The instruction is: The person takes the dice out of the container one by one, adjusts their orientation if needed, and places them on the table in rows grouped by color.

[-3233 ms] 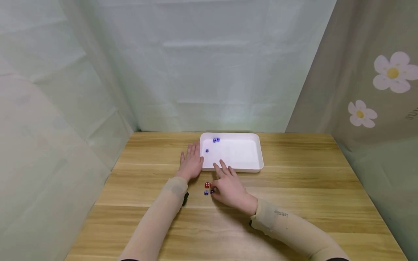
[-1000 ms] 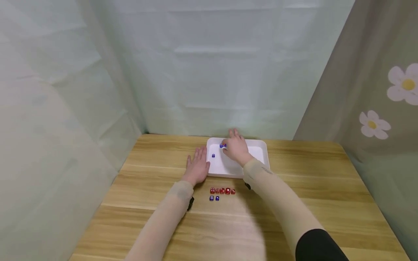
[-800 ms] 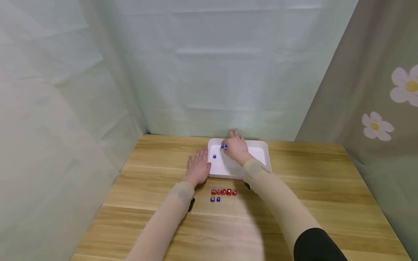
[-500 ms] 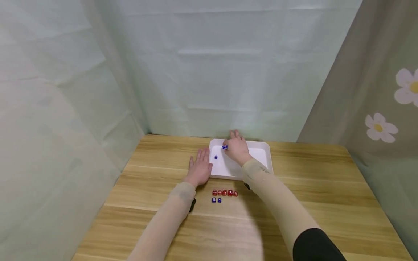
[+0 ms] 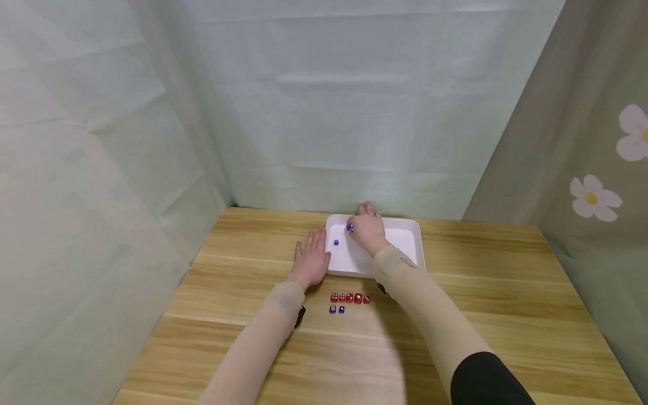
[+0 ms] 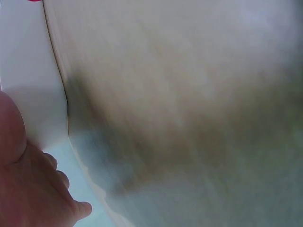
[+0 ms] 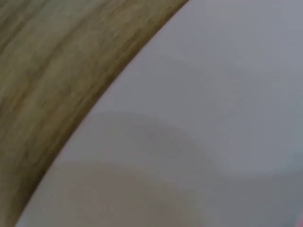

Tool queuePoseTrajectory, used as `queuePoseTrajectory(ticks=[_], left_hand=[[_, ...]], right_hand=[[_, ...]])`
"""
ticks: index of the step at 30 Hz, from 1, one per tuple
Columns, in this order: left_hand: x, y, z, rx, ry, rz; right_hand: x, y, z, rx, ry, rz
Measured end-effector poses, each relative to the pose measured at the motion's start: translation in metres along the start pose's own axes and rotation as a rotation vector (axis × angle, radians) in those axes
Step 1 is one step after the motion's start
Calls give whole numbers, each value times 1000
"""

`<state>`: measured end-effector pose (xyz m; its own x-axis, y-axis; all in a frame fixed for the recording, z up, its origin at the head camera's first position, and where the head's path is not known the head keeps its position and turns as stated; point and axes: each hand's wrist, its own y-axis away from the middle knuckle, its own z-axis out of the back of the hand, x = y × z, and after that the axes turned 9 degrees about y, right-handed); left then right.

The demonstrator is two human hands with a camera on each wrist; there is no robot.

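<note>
R hand (image 5: pixel 368 229) is over the far-left part of the white tray (image 5: pixel 405 242), fingers bent down round a blue die (image 5: pixel 349 227) at its fingertips. From the head view it looks like a pinch on that die, grip narrow; wrist cam shows only blurred tray and desk, so no confirmation there. Can't tell whether the die is lifted or sitting on the tray floor.

L hand (image 5: pixel 311 260) lies flat on the desk (image 5: pixel 243 292), fingers straight and together, its edge against the tray's left rim. It holds nothing; prob. bracing the tray.

A 2nd blue die (image 5: pixel 336 242) sits loose in the tray, just nearer than the pinched one and close to the left wall.

On the desk, just in front of the tray: a row of red dice (image 5: pixel 350 298), approx. five, side by side. Directly below its left end, a shorter row of two blue dice (image 5: pixel 337 309), touching or nearly so.

Step in hand, as I read it: picking blue dice out of the tray, one at a time, to extend the blue row under the red one.

Next move would call for lifting clear of the tray wall, carrying back toward the body and setting the die just right of the two blue ones, in line, w/o nudging either row. Small, slick cube, so the pinch needs to stay firm.
</note>
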<state>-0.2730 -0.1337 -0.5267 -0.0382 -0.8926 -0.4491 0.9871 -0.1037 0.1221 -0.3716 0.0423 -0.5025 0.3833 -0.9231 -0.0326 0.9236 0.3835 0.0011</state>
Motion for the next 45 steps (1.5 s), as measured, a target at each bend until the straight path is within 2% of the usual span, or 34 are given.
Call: queuePoseTrajectory(ticks=[19,30,45], left_hand=[[-6,0,-1,7,17,-6],[-5,-2,-6,1,11,0],[-4,-5,-7,-12,9,-2]], right_hand=[[-1,-5,-5,38,29,-42],[-4,-3,-6,1,37,-25],[-5,-2,-6,6,57,-1]])
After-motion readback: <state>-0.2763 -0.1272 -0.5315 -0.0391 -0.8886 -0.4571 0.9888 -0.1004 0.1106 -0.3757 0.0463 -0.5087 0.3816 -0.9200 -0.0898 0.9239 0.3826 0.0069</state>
